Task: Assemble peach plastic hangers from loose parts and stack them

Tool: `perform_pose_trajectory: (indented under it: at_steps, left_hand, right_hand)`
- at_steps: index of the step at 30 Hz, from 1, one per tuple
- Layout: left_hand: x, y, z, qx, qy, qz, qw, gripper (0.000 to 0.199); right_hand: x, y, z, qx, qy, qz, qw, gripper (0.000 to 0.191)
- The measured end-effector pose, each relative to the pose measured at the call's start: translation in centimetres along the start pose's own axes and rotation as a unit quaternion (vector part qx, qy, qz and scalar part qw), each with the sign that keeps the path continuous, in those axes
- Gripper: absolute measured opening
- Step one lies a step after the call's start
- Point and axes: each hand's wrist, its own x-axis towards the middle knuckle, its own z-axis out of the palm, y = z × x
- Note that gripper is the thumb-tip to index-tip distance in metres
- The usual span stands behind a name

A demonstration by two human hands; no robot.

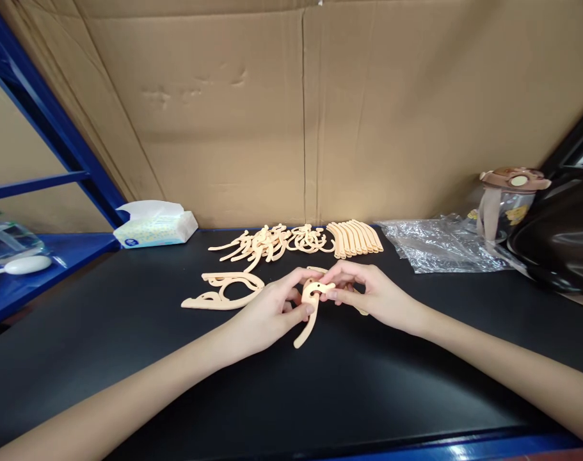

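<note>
"Just above the middle of the black counter point(291, 397): what is held?"

"One beige curved hanger part point(307, 325), its tail pointing down toward the near edge. Left hand point(281, 301) narrowed on its broad end, thumb in front; right hand point(356, 285) pinching the short tip. Cannot tell whether it is one moulding or two overlapped."

"Why both hands?"

"Judgement: the left steadies the body while the right controls the tip. Holes face up, probably so that they can be seen."

"Anything else at the fingers?"

"A further beige strip point(362, 312) shows below the right hand. Held or lying loose: cannot tell."

"Left of the left hand?"

"A folding hanger point(224, 305), flat on the counter, arms one above the other. Likely set aside to leave the centre free for handling."

"And the back?"

"Three groups, side by side: a jumbled heap of knobbed hanger arms point(265, 243), a tangle of hanger hooks point(308, 240), a neat row of curved hanger arms point(354, 240). Presumably sorted by shape, within reach."

"Margins?"

"Tissue packet point(154, 224) at back left; clear plastic bag point(445, 246) right of the row, drinking bottle point(514, 179) just beyond. Probably pushed outward, clear of the handling area."
</note>
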Motion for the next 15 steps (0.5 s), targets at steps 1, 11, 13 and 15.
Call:
perform_pose_trajectory:
  at_steps: [1, 11, 13, 15]
  left_hand:
    - [0.03, -0.02, -0.05, -0.005, 0.002, 0.006, 1.000, 0.036]
    - [-0.02, -0.31, 0.32, -0.071, 0.014, -0.004, 0.997, 0.029]
    - [0.02, -0.21, 0.35, -0.075, 0.017, 0.004, 0.997, 0.029]
    - [0.10, -0.06, 0.27, -0.084, 0.021, 0.010, 0.996, 0.031]
  right_hand:
    - [0.02, 0.09, -0.04, -0.006, 0.006, -0.003, 1.000, 0.012]
    - [0.24, 0.60, -0.09, -0.012, 0.017, -0.021, 1.000, 0.013]
    - [0.17, 0.66, 0.02, -0.027, 0.025, -0.021, 0.999, 0.013]
    - [0.10, 0.76, 0.13, -0.037, 0.040, -0.016, 0.998, 0.014]
